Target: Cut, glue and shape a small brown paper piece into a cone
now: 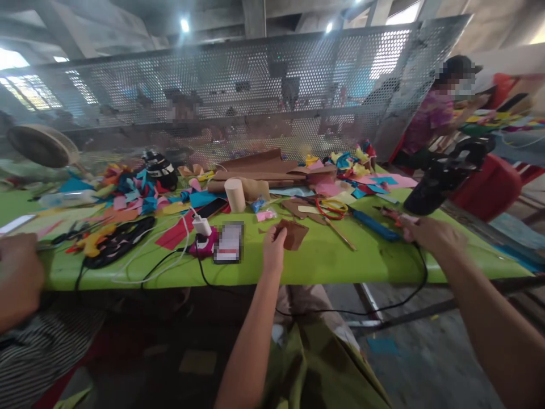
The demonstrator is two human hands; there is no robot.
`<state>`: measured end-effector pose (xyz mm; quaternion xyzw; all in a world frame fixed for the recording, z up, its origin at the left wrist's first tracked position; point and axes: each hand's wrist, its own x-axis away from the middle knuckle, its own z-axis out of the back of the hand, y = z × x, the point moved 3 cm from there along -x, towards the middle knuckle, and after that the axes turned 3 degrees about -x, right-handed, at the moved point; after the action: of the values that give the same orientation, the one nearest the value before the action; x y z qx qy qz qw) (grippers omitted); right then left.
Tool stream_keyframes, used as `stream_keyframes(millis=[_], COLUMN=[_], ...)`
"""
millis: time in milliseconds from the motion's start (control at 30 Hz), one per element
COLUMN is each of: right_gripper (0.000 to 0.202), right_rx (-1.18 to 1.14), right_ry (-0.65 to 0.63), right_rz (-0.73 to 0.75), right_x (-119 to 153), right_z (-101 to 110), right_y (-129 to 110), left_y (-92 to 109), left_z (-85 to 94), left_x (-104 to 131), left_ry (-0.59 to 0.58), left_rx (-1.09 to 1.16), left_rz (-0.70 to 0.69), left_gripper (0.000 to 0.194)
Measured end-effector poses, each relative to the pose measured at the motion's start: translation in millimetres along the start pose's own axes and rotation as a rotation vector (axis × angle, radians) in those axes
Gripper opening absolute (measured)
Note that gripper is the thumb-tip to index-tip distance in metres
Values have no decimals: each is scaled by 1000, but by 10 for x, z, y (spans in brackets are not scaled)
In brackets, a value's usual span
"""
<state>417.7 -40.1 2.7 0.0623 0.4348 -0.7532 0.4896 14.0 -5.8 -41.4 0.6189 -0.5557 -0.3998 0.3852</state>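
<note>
Right now, starting far left of the long lime-green table (332,258), a co-worker's hand (19,278) in a striped sleeve rests at the table's near edge, blurred, so I cannot tell whether anything is in it. Just right of that hand, a black loop of strap (121,241) and white cables (149,255) lie near the same edge, with a heap of bright paper scraps (128,190) behind them. Farther right a white plug adapter (201,225) stands beside a flat phone-like device (229,242), and behind those a pale cardboard tube (235,195) stands upright.

My left hand (275,247) comes next, near the table's front edge: its fingers are pinched shut on the left corner of a brown cut piece of cardboard (295,234), which lies flat on the green surface. Behind it are brown cardboard rolls (259,170) and, to the right, red-handled scissors (331,208) and a blue-handled tool (374,225).

My right hand (428,234) is toward the table's right end, closed around a small pinkish tool (395,217) whose tip points left; a black cord (383,309) hangs from below this hand over the table's edge. Past the table's right end a person in a purple top (430,116) stands by another table.
</note>
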Motion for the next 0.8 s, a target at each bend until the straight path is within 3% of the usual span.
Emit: stream_keyframes(millis=[100, 133, 233, 400, 500, 633, 800], right_gripper=[38, 30, 21, 15, 13, 34, 44], right_rx=[106, 112, -330, -521, -629, -572, -446], right_ry=[22, 40, -43, -218, -234, -171, -129], right_rz=[-66, -26, 252, 417, 500, 623, 696], right_x=[124, 195, 537, 1310, 1646, 1818, 1814], right_z=[107, 131, 88, -287, -529, -719, -800], right_y=[-180, -293, -750, -1446, -1740, -1939, -1973], left_y=[-5, -8, -21, -44, -46, -25, 9], left_z=[-20, -28, -50, -53, -57, -67, -98], left_x=[14, 15, 7, -16, -16, 26, 79], left_ry=[-24, -27, -29, 23, 37, 19, -100], left_rx=[49, 68, 92, 70, 71, 75, 23], left_rz=[40, 50, 77, 92, 85, 97, 137], left_gripper=[24, 25, 27, 23, 21, 20, 21])
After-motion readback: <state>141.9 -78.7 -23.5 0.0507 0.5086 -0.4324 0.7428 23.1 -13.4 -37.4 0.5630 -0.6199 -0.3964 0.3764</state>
